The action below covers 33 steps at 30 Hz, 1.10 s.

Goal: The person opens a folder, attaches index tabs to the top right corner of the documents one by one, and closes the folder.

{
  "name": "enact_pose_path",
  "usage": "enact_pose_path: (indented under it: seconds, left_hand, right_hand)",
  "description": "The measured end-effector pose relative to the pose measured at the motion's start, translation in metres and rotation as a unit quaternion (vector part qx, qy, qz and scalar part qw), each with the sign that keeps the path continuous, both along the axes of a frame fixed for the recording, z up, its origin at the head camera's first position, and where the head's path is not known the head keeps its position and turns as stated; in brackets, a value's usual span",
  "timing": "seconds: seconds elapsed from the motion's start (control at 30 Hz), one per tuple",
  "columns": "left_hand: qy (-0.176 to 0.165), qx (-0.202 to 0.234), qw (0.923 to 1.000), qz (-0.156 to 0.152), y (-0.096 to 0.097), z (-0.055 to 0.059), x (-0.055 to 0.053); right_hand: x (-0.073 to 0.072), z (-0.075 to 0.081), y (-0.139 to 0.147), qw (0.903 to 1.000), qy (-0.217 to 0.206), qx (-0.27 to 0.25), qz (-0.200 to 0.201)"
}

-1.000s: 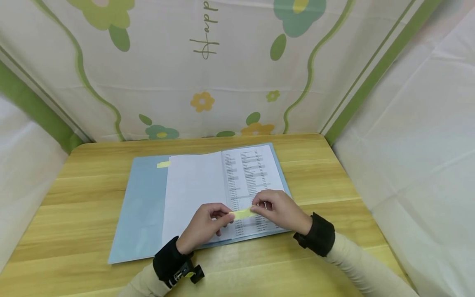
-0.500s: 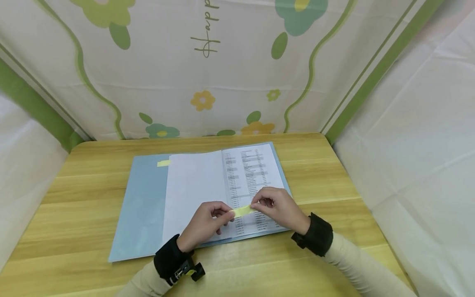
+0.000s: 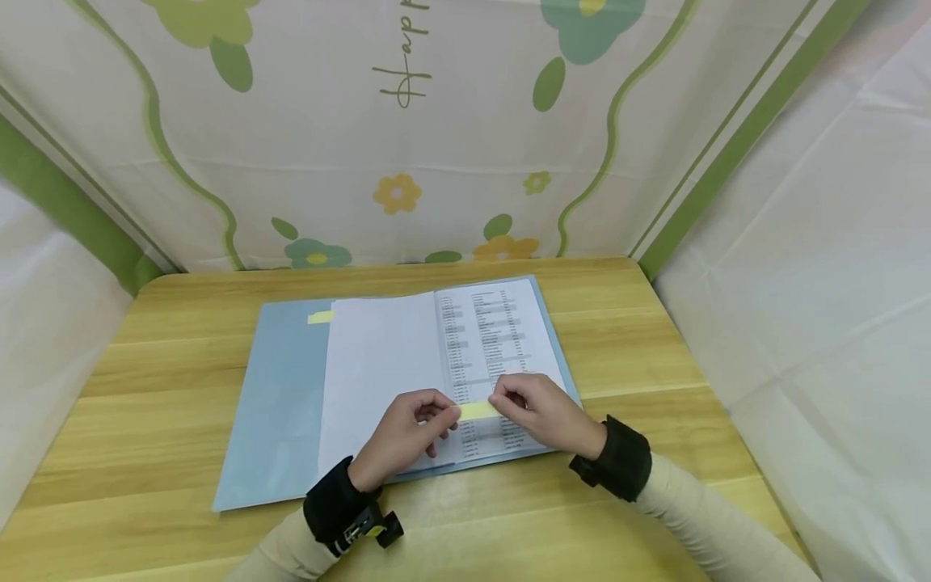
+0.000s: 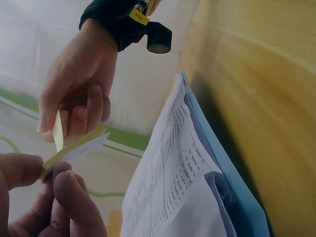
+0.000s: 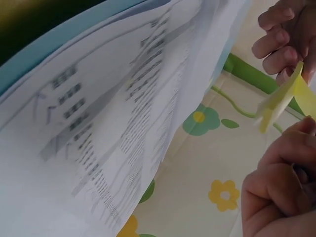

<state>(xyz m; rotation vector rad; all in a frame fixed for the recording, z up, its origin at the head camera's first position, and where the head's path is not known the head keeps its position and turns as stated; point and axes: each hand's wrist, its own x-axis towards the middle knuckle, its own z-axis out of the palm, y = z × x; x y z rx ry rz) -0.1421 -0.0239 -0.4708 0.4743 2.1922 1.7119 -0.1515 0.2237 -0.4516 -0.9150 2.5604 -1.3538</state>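
Observation:
Above the right-hand page of an open blue folder (image 3: 287, 404), my two hands hold a narrow yellow sticky-note pad (image 3: 476, 411) between them. The left hand (image 3: 407, 432) pinches one end between thumb and fingers. In the left wrist view, the pad (image 4: 74, 150) shows a white face with small print underneath. My right hand (image 3: 545, 412) pinches a yellow leaf (image 4: 59, 131), which stands bent away from the pad. From the right wrist, the folded yellow paper (image 5: 276, 106) appears between the hands. Fingertips partly hide both ends.
Printed sheets (image 3: 502, 331) fill the folder's right side, and a blank white page (image 3: 381, 347) lies left of them. One yellow tab (image 3: 320, 317) sticks out at that page's upper left edge. Beneath is a wooden table (image 3: 625, 323), with patterned cloth (image 3: 465, 137) behind it.
The yellow strip between the hands looks flatter and straighter than before. My right hand has shifted slightly; the left stays nearly in place. The folder is unmoved.

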Motion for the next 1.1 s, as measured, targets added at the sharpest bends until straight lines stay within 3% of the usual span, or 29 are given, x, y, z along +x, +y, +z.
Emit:
enact_pose_path:
  seconds: [0.3, 0.63, 0.83, 0.97, 1.1]
  left_hand:
    - [0.012, 0.008, 0.9998, -0.013, 0.004, -0.002, -0.001]
    - [-0.008, 0.006, 0.9999, -0.014, 0.007, -0.008, -0.002]
    - [0.046, -0.023, 0.9966, -0.064, 0.011, -0.018, 0.001]
    - [0.064, -0.021, 0.9963, -0.054, 0.017, -0.02, 0.007]
    - [0.103, -0.033, 0.9937, -0.031, 0.02, -0.021, 0.008]
  right_hand:
    - [0.005, 0.005, -0.006, 0.9978, -0.037, -0.051, 0.023]
    - [0.005, 0.01, -0.009, 0.9979, -0.029, -0.051, 0.027]
    - [0.008, 0.012, -0.013, 0.9972, -0.031, -0.057, 0.036]
    - [0.011, 0.012, -0.015, 0.9971, -0.031, -0.058, 0.039]
    - [0.014, 0.012, -0.014, 0.9971, -0.035, -0.056, 0.036]
